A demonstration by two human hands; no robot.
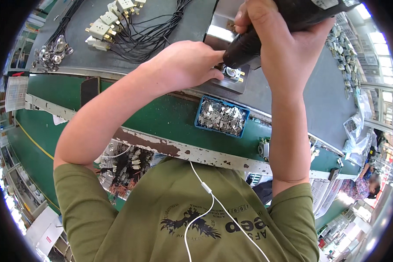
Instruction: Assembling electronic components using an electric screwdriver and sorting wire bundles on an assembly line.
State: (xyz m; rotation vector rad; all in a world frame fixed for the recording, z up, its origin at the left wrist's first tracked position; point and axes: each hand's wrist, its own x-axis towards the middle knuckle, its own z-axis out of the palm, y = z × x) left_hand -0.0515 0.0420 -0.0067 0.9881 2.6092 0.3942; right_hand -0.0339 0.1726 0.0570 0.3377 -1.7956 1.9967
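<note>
My right hand (288, 54) is wrapped round a thick black power tool (244, 47), which looks like an electric screwdriver. Its tapered nose points down at a small white plug (232, 73) with brass-coloured pins. The plug rests on a metal block (236, 86) on the bench. From the left, my left hand (185, 63) reaches in with thumb and forefinger closed at the plug's side, just under the tool's nose. The nose and the fingertips hide part of the plug, so the exact contact point does not show.
A blue tray (218, 132) of small metal pieces stands nearer me. White plugs (101, 29) on black cables lie at the bench's far left, beside round metal-ended cables (52, 54). Many small parts (343, 56) lie along the right. A dark flat object (90, 91) sits by the bench edge.
</note>
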